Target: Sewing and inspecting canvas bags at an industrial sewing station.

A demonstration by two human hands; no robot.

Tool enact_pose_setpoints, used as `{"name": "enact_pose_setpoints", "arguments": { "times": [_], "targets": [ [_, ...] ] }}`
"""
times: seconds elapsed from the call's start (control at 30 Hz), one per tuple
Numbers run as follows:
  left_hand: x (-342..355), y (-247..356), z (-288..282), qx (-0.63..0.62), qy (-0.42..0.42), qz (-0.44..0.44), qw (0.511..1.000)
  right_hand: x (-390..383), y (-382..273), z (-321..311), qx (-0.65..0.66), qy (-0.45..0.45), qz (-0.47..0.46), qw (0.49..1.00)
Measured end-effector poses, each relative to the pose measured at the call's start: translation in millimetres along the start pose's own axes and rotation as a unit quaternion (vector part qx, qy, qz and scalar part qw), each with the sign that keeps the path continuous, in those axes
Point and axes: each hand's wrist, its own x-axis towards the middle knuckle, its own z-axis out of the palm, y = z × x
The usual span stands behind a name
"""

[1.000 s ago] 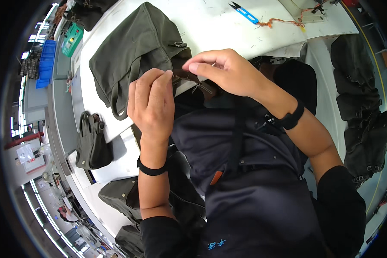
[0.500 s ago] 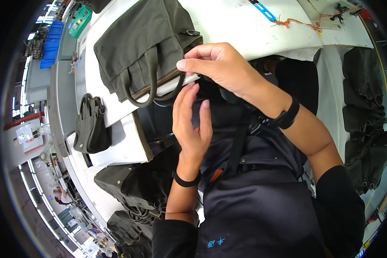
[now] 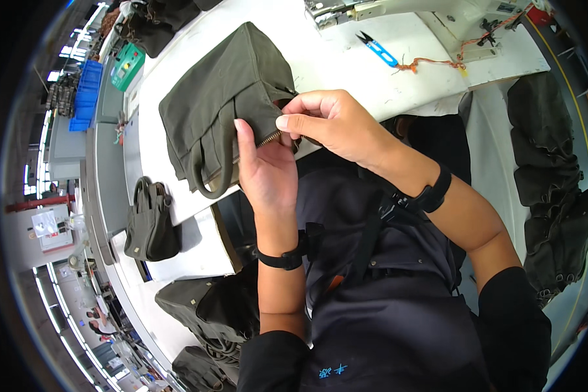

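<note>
Big bag (image 3: pixel 206 108): boxy, dark olive cloth, matte with soft creases, on the smooth white tabletop (image 3: pixel 346 78) at its near edge. 1 thick, rounded handle (image 3: pixel 223 173) loops off the bag's near side. Zip (image 3: pixel 268 139) with brass-coloured metal teeth runs along the bag's near edge.

Right hand (image 3: pixel 333 124): narrow, thumb and fingertips pinching the bag at the zip's right end. Left hand (image 3: pixel 268 173): palm up at the bag's near edge, thumb spread upward against the cloth; fingertips partly hidden by the zip edge, can't tell if it grips.

Around the big bag: small bag (image 3: pixel 151 225), same olive cloth, upright handle, near-left. Snips (image 3: pixel 380 52), blue body, dark pointed blades, to the right; knotted orange cord (image 3: pixel 431 63) trails off them. Slumped pile of dark cloth bags (image 3: pixel 550 196), metal rings showing, well apart to the right.
</note>
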Motion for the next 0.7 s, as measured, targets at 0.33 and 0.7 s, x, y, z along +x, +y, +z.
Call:
{"name": "enact_pose_setpoints", "arguments": {
  "times": [0.33,0.7],
  "targets": [
    [-49,-13,6,0.34,-0.007,-0.035,0.94,-17,10,21,0.102,0.153,-0.011,0.983],
    [30,147,132,0.734,-0.383,0.252,0.501,-17,-54,-11,-0.076,0.079,-0.034,0.993]
  ]
}}
